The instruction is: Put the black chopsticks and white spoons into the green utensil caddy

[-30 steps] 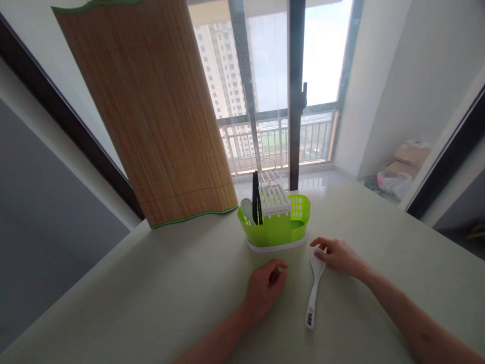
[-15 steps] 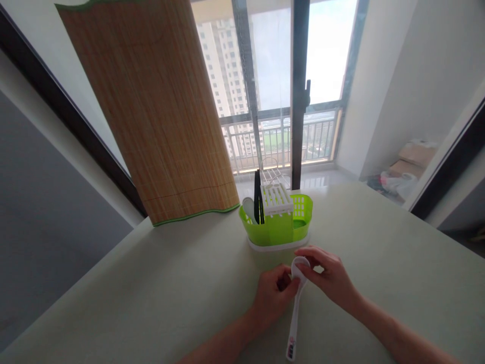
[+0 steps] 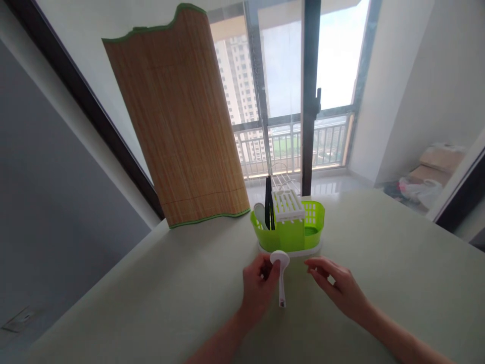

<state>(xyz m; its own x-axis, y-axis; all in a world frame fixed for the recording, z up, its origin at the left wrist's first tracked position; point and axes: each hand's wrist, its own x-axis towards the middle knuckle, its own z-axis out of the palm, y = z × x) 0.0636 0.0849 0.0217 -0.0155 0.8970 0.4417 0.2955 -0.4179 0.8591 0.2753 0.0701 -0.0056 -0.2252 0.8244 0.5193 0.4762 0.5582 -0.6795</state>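
Left hand has the spoon, held on end just in front of the caddy

Farthest left, a bamboo mat (image 3: 182,121) stands upright at the tabletop's (image 3: 151,303) far edge; next comes the left hand (image 3: 259,288), fingers curled and pinching a white plastic spoon (image 3: 281,275) close under its bowl; the spoon's long axis runs almost straight up and down in the picture, round bowl away from the person, handle end toward the near edge; just beyond the bowl sits the green cutlery caddy (image 3: 290,230), black chopsticks (image 3: 269,210) and another white utensil (image 3: 260,215) already standing in its left compartment; to the right, the right hand (image 3: 337,285) hovers loosely spread, fingertips just beside the spoon and not touching it; so the left hand is the nearer one, the caddy dead ahead of the bowl.
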